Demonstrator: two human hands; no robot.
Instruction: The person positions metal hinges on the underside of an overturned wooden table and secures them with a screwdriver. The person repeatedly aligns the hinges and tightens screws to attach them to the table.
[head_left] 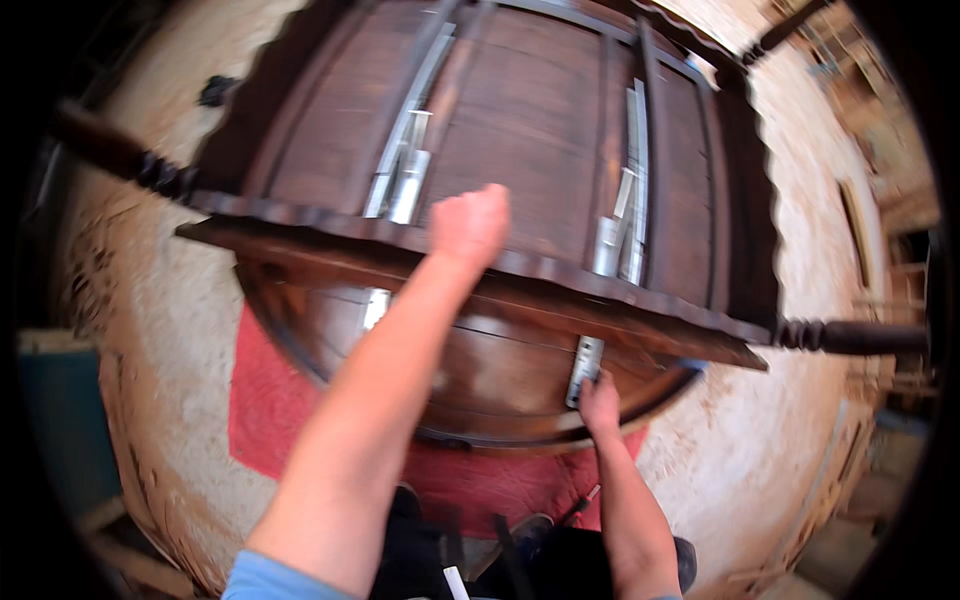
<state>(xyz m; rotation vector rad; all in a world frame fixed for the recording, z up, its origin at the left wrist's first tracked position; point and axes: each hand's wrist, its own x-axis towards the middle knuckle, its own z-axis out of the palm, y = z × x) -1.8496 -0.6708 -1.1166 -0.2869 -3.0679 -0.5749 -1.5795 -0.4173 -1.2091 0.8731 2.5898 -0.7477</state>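
An upturned dark wooden table (pixel 525 120) lies before me with its underside up. My left hand (pixel 468 228) is closed like a fist over the near apron (pixel 350 226); what it may hold is hidden. Lower right, my right hand (pixel 600 404) is closed at the near end of a perforated metal slide rail (pixel 585 372), its fingers partly out of sight. That rail lies on a rounded tabletop leaf (pixel 490 372), which juts toward me from under the apron. Silvery slides (pixel 408 185) run along the underside on the left, with a matching pair (pixel 607 245) on the right.
Turned legs stick out left (pixel 110 145) and right (pixel 850 337), with another (pixel 785 30) at the far right. A red cloth (pixel 270 410) lies beneath the leaf on the pale, dusty floor (pixel 185 330). Wooden pieces (pixel 870 240) stand along the right side.
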